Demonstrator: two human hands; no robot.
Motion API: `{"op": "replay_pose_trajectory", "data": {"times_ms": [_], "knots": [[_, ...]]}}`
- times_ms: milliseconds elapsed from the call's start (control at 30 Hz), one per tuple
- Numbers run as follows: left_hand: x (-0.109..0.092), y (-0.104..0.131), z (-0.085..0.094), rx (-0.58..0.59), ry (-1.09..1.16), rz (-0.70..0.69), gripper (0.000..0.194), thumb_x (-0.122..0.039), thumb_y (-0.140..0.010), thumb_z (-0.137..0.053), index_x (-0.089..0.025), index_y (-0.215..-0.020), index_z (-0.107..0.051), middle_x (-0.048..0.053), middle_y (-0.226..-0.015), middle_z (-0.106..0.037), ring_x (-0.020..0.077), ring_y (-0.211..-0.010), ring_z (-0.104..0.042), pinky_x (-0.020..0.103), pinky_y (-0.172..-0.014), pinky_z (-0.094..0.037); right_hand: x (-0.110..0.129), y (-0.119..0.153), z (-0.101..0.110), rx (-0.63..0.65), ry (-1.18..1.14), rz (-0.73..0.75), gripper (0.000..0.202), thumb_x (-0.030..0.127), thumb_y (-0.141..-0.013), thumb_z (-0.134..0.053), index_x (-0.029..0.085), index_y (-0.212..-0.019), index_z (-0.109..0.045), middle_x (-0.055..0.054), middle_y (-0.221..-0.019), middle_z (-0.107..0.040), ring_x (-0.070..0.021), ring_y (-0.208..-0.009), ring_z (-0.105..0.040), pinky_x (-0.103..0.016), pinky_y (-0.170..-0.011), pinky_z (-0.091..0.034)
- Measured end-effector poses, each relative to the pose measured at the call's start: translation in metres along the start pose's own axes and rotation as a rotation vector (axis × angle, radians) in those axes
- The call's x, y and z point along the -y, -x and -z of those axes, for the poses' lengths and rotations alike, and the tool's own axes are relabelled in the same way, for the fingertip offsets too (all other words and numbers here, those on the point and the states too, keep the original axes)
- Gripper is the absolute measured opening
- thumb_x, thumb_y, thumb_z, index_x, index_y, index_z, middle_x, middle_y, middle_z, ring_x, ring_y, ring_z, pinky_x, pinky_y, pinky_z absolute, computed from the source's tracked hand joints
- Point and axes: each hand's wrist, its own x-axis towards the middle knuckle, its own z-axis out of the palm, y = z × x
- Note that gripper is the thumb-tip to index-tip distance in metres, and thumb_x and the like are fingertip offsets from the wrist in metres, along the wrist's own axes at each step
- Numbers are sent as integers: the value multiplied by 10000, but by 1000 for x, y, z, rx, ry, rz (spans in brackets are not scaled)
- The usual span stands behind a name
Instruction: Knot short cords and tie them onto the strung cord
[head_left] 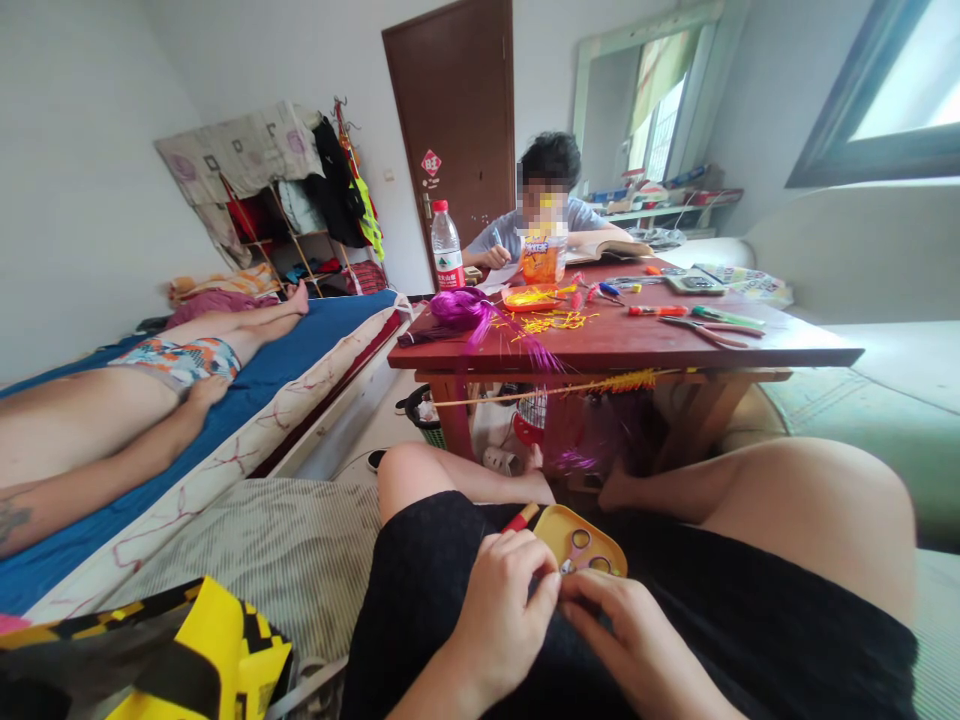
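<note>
My left hand [514,590] and my right hand [616,622] meet over my lap, fingertips pinched close together. Whatever lies between them is too small to make out. Just beyond them, a yellow tray [561,528] rests on my black shorts, holding a pair of small scissors [579,545] with pinkish handles. A red stick-like item [519,518] with a yellow end pokes out beside the tray, partly behind my left hand.
Ahead stands a red table [480,345] with purple strands [465,308], yellow pieces [551,321], pliers [712,328] and a water bottle [446,248]. Across it a person [480,245] writes. Another person [135,390] lies on the bed at left. A yellow-black bag [217,650] sits nearby.
</note>
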Motion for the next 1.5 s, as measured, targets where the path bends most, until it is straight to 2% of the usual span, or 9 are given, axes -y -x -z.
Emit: {"op": "replay_pose_trajectory", "data": {"times_ms": [233, 400, 567, 633, 767, 933, 1200, 1367, 1500], "knots": [[-8, 32, -7, -273, 20, -36, 94, -258, -786, -491, -199, -794, -562, 52, -765, -587, 203, -741, -533, 312, -692, -368, -9, -3, -1, -23, -551, -180, 279, 413, -734, -597, 150, -642, -599, 26, -543, -522, -112, -506, -464, -228, -531, -386], [-1, 34, -22, 8, 504, 257, 168, -325, -794, -494, -177, -755, -563, 33, -712, -572, 164, -680, -522, 267, -660, -385, -5, -4, -5, -126, -846, -238, 232, 383, -627, -724, 171, -640, -632, 16, -684, -567, -134, -695, -516, -232, -693, -417], [3, 20, -31, 120, 1001, 309, 334, -473, -755, -537, -142, -712, -543, -15, -617, -445, 109, -585, -402, 231, -584, -340, -4, -2, -8, -34, -1027, -283, 229, 379, -642, -725, 170, -620, -633, 34, -584, -529, -101, -566, -481, -209, -587, -410], [1, 21, -31, 90, 964, 272, 331, -448, -773, -529, -142, -646, -518, -17, -594, -427, 105, -575, -391, 230, -577, -329, -2, 0, -10, -67, -1054, -299, 241, 382, -624, -737, 165, -622, -633, 25, -589, -539, -108, -582, -493, -215, -606, -417], [-2, 29, -26, -60, 534, 97, 268, -327, -821, -475, -161, -612, -503, 11, -605, -490, 134, -601, -456, 248, -599, -349, 6, 4, -19, -146, -1153, -354, 221, 352, -603, -753, 165, -624, -637, 12, -614, -544, -117, -610, -508, -217, -621, -426], [0, 38, -26, -129, 183, -176, 247, -235, -835, -409, -191, -602, -478, 47, -604, -560, 155, -590, -498, 254, -552, -364, 6, 10, -26, -108, -1273, -377, 193, 313, -589, -767, 169, -620, -641, 11, -606, -537, -103, -562, -495, -203, -570, -423], [3, 42, -33, -82, 134, -170, 219, -234, -848, -391, -189, -666, -504, 69, -678, -611, 164, -632, -539, 251, -569, -385, -2, 7, -19, -93, -993, -269, 249, 408, -640, -713, 173, -670, -635, 12, -604, -549, -120, -583, -511, -217, -582, -425], [-3, 40, -12, -220, 214, 49, 200, -291, -844, -399, -187, -714, -510, 41, -702, -550, 163, -665, -508, 257, -612, -360, 2, 4, -4, -251, -305, 43, 205, 368, -794, -552, 189, -717, -614, -29, -705, -593, -172, -681, -557, -257, -640, -451], [-7, 31, -2, -22, 629, 298, 299, -435, -823, -425, -173, -700, -501, -14, -626, -455, 122, -593, -424, 231, -566, -326, 2, 10, -5, -236, -80, 169, 159, 282, -858, -463, 218, -769, -578, -23, -738, -586, -151, -672, -572, -231, -623, -461]]}}
